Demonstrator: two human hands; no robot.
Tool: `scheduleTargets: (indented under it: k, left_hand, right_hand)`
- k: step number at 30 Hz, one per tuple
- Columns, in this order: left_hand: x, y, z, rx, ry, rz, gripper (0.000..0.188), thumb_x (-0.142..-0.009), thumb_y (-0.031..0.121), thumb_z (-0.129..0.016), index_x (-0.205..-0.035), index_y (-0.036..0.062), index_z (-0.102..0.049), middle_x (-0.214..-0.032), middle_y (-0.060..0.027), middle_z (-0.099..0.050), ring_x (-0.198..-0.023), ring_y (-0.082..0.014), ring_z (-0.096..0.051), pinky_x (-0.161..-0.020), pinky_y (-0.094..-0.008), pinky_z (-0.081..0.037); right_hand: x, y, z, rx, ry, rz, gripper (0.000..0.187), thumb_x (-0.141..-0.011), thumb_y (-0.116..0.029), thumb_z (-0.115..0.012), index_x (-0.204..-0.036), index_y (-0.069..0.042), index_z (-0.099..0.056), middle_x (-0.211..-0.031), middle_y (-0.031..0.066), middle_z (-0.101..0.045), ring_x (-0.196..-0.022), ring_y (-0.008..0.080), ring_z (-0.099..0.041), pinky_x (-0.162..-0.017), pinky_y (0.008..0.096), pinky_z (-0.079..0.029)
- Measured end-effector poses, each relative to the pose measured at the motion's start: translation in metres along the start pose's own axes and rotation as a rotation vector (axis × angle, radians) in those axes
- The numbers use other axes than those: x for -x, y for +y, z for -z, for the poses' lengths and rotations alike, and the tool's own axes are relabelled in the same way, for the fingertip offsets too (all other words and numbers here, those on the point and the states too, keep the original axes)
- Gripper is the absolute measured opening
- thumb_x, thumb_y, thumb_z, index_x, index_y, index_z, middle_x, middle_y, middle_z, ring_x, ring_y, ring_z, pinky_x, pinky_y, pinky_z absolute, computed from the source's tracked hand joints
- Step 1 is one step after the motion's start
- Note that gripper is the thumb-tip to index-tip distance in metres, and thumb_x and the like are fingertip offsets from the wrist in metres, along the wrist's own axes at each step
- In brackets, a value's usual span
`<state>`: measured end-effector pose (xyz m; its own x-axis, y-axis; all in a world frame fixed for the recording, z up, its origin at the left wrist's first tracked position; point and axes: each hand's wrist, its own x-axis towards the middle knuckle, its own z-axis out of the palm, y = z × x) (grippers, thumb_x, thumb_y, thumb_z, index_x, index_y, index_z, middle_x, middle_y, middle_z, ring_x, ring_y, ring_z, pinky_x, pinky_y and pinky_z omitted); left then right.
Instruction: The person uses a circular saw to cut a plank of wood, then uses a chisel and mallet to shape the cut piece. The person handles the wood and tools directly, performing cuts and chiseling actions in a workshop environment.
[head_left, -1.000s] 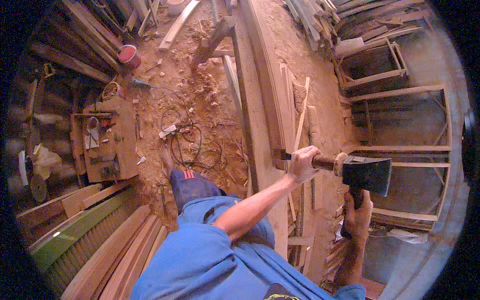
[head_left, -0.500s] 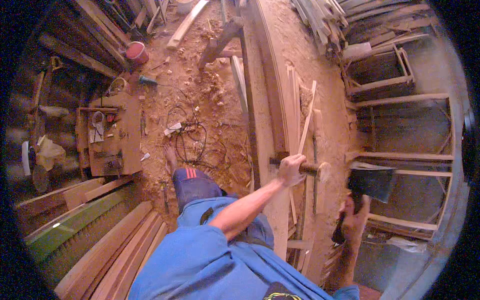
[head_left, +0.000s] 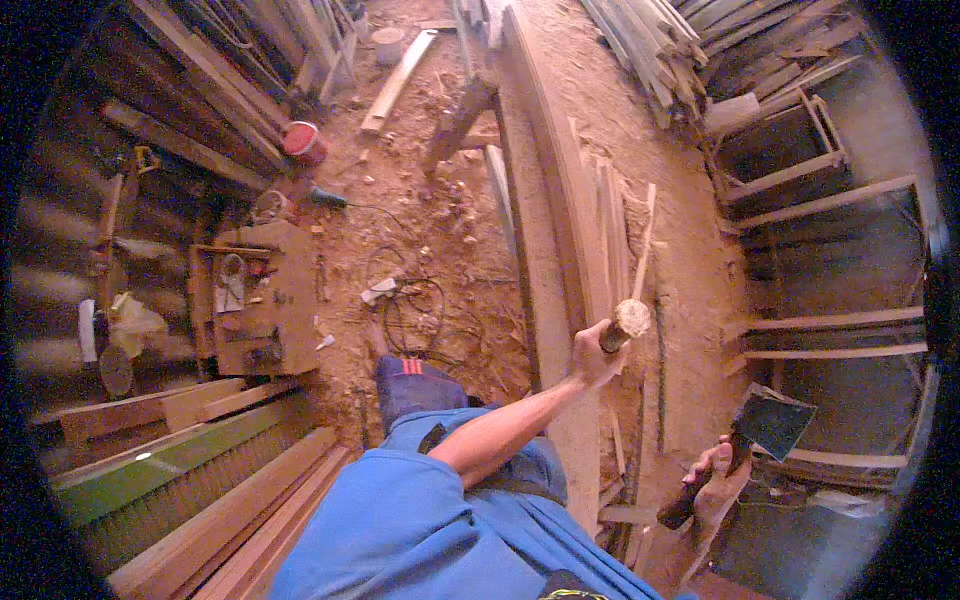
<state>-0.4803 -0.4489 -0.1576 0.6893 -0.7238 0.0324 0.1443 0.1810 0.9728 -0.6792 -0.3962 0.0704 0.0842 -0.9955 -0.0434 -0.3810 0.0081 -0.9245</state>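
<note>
My left hand (head_left: 594,356) is wrapped round a short round wooden stick (head_left: 632,318), above the long planks. The stick's pale, rough-cut end faces up toward me; the rest is mostly hidden by the hand. Off to the right, my right hand (head_left: 722,482) grips the dark handle of a hatchet (head_left: 774,424). Its broad, dark blade stands out beyond the fingers, apart from the stick.
Long planks (head_left: 545,220) run away from me beneath the left hand. A cable (head_left: 415,300) lies coiled on the chip-strewn floor beside my leg. On the left are a wooden box (head_left: 285,300) and a red bucket (head_left: 304,146). Wooden frames (head_left: 830,322) lean at the right.
The stick has turned from lying crosswise to showing its cut end upward. My right hand has brought the hatchet lower and nearer to me. The whole view has shifted slightly.
</note>
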Motion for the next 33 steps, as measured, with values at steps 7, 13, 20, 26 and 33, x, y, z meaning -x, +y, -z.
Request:
scheduleTargets:
  k: [7,13,20,26,33]
  left_hand:
    - [-0.047,0.021,0.031,-0.202,-0.186,-0.092,0.019,-0.077,0.014,-0.076,-0.085,0.0025,-0.062,-0.077,-0.0216,-0.065,-0.073,-0.0403,-0.066,-0.063,-0.0421,-0.051]
    - [-0.132,0.064,0.057,-0.214,-0.015,-0.146,0.022,-0.076,0.012,-0.078,-0.086,0.0024,-0.062,-0.074,-0.0205,-0.061,-0.067,-0.0325,-0.064,-0.062,-0.0406,-0.05]
    - [-0.31,0.132,0.091,-0.19,0.179,-0.33,0.024,-0.084,0.021,-0.079,-0.081,0.0022,-0.065,-0.066,-0.003,-0.063,-0.06,-0.0103,-0.053,-0.055,-0.0358,-0.044]
    - [-0.555,0.154,0.147,-0.404,0.164,-0.214,0.036,-0.083,0.033,-0.085,-0.076,0.0045,-0.064,-0.063,0.0027,-0.058,-0.057,-0.0079,-0.046,-0.052,-0.0341,-0.04]
    - [-0.83,0.159,0.169,-0.236,0.027,-0.248,0.024,-0.081,0.023,-0.08,-0.079,0.0031,-0.067,-0.064,0.0012,-0.061,-0.058,-0.0081,-0.051,-0.054,-0.0335,-0.043]
  right_hand:
    - [-0.026,0.056,0.013,-0.163,0.098,-0.061,0.034,-0.103,-0.036,-0.061,-0.12,-0.009,-0.049,-0.066,0.0017,-0.049,-0.043,0.0135,-0.049,-0.04,0.0297,-0.047]
    - [-0.098,0.105,-0.007,-1.174,-0.932,-0.234,0.062,-0.104,-0.061,-0.034,-0.143,-0.016,-0.05,-0.122,0.0233,-0.065,-0.105,0.049,-0.064,-0.089,0.076,-0.044]
    - [-0.1,0.032,-0.114,-0.288,-0.034,-0.196,0.034,-0.1,-0.034,-0.064,-0.115,-0.01,-0.045,-0.06,0.0035,-0.049,-0.04,0.0166,-0.049,-0.037,0.0334,-0.047]
    - [-0.166,-0.022,-0.238,-0.248,0.108,-0.241,0.054,-0.1,-0.032,-0.065,-0.14,-0.01,-0.036,-0.062,0.0052,-0.05,-0.042,0.0178,-0.051,-0.037,0.0347,-0.047]
    - [-0.289,-0.138,-0.388,-0.225,0.084,-0.324,0.034,-0.1,-0.032,-0.066,-0.112,-0.007,-0.046,-0.065,0.0059,-0.052,-0.044,0.0176,-0.051,-0.04,0.0338,-0.046]
